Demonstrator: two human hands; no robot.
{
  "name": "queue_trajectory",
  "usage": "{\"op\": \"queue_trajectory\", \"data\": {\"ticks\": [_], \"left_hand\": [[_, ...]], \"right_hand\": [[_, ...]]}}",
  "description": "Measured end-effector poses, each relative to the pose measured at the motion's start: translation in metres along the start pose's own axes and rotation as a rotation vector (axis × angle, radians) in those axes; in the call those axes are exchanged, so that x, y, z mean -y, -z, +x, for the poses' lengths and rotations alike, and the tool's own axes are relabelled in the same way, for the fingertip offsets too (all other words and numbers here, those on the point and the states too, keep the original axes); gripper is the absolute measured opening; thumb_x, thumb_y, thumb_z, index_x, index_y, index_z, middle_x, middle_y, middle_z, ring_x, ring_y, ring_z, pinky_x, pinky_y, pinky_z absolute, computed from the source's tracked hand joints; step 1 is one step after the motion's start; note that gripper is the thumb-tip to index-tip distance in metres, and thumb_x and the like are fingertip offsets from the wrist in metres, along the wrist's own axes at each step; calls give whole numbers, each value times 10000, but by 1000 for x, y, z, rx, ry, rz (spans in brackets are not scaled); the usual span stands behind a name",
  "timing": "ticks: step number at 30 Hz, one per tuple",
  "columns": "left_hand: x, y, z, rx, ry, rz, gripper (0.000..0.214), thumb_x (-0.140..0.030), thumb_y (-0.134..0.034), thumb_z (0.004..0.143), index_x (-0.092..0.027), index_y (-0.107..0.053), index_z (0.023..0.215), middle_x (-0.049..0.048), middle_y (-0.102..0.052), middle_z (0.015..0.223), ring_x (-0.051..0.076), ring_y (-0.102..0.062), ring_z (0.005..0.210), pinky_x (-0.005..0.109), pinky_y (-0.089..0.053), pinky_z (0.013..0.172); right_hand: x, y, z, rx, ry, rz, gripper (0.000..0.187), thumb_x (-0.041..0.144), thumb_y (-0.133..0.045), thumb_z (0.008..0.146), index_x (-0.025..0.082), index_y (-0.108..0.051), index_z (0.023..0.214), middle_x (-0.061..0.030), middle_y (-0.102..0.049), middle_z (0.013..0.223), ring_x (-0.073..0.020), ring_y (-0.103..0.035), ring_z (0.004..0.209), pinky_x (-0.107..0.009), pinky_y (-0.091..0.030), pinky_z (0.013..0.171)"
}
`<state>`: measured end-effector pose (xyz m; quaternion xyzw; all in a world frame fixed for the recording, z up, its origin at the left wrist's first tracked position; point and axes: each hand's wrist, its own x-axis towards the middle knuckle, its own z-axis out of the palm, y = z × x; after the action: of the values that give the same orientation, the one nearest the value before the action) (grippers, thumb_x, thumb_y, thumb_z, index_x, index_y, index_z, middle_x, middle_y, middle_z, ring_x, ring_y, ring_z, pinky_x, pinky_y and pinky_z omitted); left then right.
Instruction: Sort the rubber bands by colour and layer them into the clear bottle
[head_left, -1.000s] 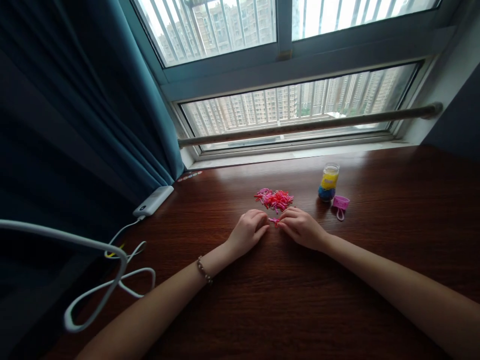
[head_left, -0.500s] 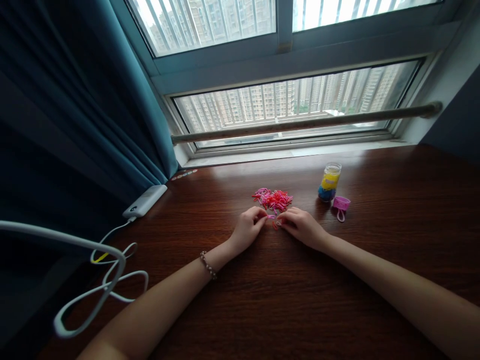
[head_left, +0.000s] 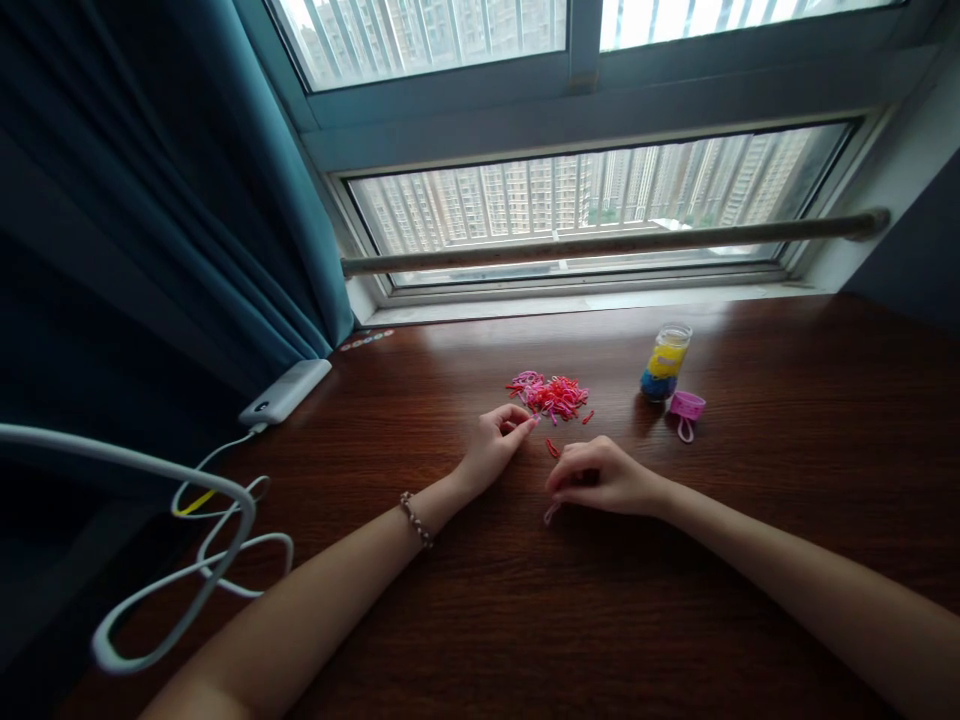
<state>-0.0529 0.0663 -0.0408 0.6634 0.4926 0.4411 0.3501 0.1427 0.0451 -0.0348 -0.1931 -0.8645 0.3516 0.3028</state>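
A heap of small pink and red rubber bands (head_left: 551, 394) lies on the dark wooden table (head_left: 525, 600). My left hand (head_left: 495, 450) rests at the heap's near edge, fingers curled and pinched on a band from it. My right hand (head_left: 600, 477) sits nearer to me, fingers closed in a pinch with a pale pink band (head_left: 551, 513) hanging from them. A single red band (head_left: 553, 448) lies loose between the hands.
A small glass jar (head_left: 663, 362) with yellow and blue bands stands right of the heap, its purple lid (head_left: 686, 407) beside it. A white power bank (head_left: 285, 392) with looping cables (head_left: 202, 560) lies at the left by the blue curtain (head_left: 165, 200). The window sill runs behind.
My right hand has drawn back from the heap toward me, carrying a pale pink band. My left hand stayed at the heap's edge.
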Motion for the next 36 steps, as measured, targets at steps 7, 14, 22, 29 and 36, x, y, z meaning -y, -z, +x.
{"op": "queue_trajectory", "data": {"ticks": [7,14,22,29,36], "left_hand": [[-2,4,-5,-17,-27,-61,227,-351,-586,746,-126,-570,716,4,-561,675,96,-482,583,205,-384,552],[-19,7,-17,368,-376,115,186,-289,-560,778,-124,-582,694,42,-577,690,121,-509,650,238,-406,626],[-17,4,-20,573,-713,300,63,-208,-549,754,-174,-600,740,38,-623,705,142,-549,710,309,-389,775],[-14,5,-16,391,-651,432,136,-217,-503,799,-179,-623,748,35,-625,758,152,-538,774,320,-393,803],[9,16,8,10,-360,788,261,-280,-448,850,-216,-575,1068,61,-591,1020,214,-465,1001,384,-378,868]], "right_hand": [[-9,-3,0,-98,63,-461,172,171,-479,866,185,-636,934,-80,-612,950,-198,-525,878,-351,-455,787],[-19,-6,-1,-218,-10,-535,181,127,-453,864,167,-627,835,-73,-603,864,-194,-530,818,-360,-467,774],[-32,9,-1,-461,-181,-646,199,154,-442,866,150,-641,869,-109,-580,963,-238,-501,926,-397,-454,845],[-21,4,1,-187,-127,-720,296,245,-462,881,212,-536,1165,-60,-559,1119,-257,-417,1039,-418,-397,912],[-22,2,0,-116,-142,-756,292,241,-438,890,173,-545,1154,-85,-557,1139,-265,-411,1073,-428,-385,908]]}}
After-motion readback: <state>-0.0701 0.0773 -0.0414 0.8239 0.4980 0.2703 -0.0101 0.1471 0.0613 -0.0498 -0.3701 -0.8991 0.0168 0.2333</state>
